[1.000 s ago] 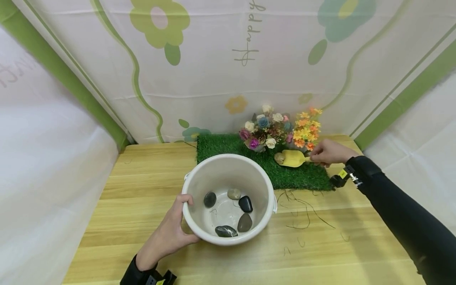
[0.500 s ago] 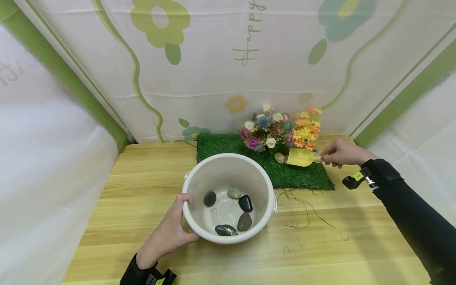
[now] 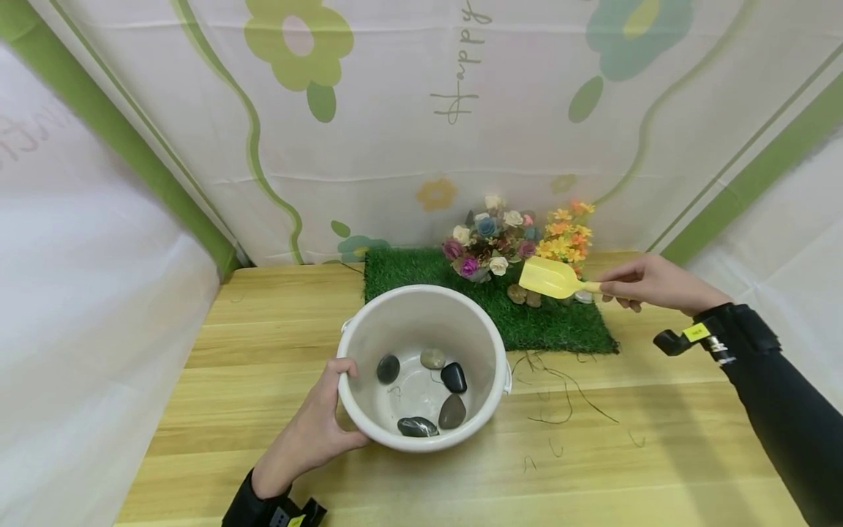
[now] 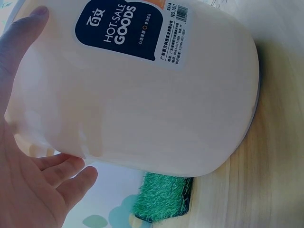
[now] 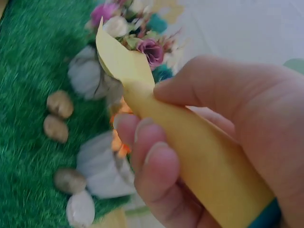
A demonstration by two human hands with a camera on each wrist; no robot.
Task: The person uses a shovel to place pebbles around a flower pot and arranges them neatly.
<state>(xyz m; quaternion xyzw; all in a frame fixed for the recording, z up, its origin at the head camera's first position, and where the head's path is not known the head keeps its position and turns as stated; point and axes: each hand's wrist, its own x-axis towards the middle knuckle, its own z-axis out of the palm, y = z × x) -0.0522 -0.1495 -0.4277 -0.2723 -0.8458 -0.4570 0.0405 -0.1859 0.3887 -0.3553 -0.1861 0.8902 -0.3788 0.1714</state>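
My left hand (image 3: pixel 323 417) grips the near left side of a white bucket (image 3: pixel 490 410), fingers over its rim; a labelled outer wall fills the left wrist view. Inside the bucket lie several stones, among them a black one (image 3: pixel 454 377) and a brown one (image 3: pixel 452 411). In my right hand (image 3: pixel 648 282) is the handle of a yellow toy shovel (image 3: pixel 548 277), its bare blade raised above the turf and pointing left. Below the blade sit two tan stones (image 5: pixel 60 104), side by side. A brownish stone (image 5: pixel 70 180) and a white stone (image 5: pixel 80 209) lie nearer the turf's right end.
Green artificial turf (image 3: pixel 408 267) lies behind the bucket on the wooden table (image 3: pixel 276 337). On it stand a pot of mixed artificial roses (image 3: pixel 487 227) and a pot of orange-yellow flowers (image 3: pixel 569 234). Thin dark strands (image 3: pixel 566 395) are scattered right of the bucket. A printed curtain (image 3: pixel 395 132) hangs behind.
The shovel first slid right, off the tan stones, then rose with its blade swinging back left in front of the flowers. My right wrist moved right. The left hand and bucket stayed put.
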